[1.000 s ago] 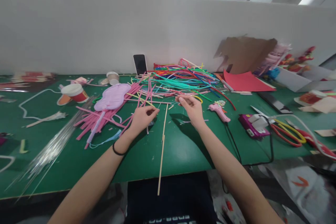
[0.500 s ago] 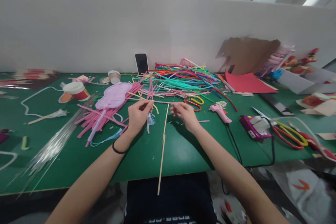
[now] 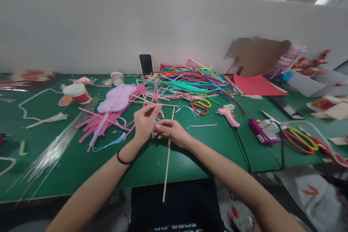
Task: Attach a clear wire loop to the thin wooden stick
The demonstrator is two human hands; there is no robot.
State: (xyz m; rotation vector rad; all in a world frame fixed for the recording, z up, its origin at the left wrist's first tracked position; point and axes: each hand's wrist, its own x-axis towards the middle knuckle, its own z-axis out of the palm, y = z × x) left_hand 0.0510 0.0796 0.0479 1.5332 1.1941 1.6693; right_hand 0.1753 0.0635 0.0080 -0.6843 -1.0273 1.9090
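Observation:
My left hand [image 3: 145, 121] is closed in a pinch on a thin pink stick [image 3: 155, 106] just above the green table [image 3: 190, 152]. My right hand [image 3: 171, 131] lies right beside it, fingers curled against the left fingertips and over a long thin wooden stick [image 3: 166, 166] that runs from the table's middle past its front edge. What the right fingers grip is hidden. A heap of pink strips [image 3: 108, 119] lies just left of my hands. A pile of coloured pipe cleaners [image 3: 190, 79] spreads behind them.
A pink glue gun [image 3: 228, 115], a purple tool [image 3: 262, 132] and red-and-yellow scissors [image 3: 299, 139] lie to the right. A paper cup [image 3: 77, 93], a pink pad [image 3: 117, 98] and a phone [image 3: 146, 64] stand at the left and back. A white partition [image 3: 108, 32] closes the far side.
My right hand has moved left and nearer, from beside the scissors by the pipe cleaners to touching my left hand over the wooden stick. The left hand has hardly shifted.

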